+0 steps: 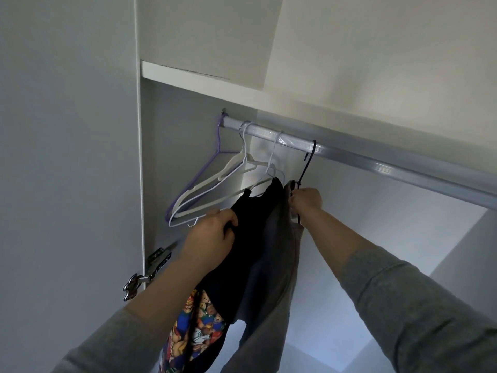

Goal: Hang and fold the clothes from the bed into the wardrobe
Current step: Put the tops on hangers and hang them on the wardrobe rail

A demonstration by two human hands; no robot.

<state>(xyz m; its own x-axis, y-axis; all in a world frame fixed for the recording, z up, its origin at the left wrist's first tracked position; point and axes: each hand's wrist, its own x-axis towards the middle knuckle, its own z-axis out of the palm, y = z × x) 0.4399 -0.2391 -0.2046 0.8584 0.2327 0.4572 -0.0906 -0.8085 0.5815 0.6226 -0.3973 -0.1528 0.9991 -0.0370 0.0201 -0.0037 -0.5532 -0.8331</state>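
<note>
A silver rail (376, 164) crosses the open wardrobe under a white shelf. On it hangs a black hanger (306, 162) carrying a grey garment (271, 265). My right hand (306, 201) grips the hanger's neck and the top of the grey garment. To the left, a black garment with a colourful print (242, 254) hangs from a white hanger (271, 168). My left hand (212, 238) holds the black garment's edge, its fingers curled into the fabric.
Empty white and purple hangers (204, 184) hang at the rail's left end by the wardrobe side wall. A white shelf (188, 74) sits above the rail. A metal door hinge (150, 270) juts out at lower left. The rail's right stretch is bare.
</note>
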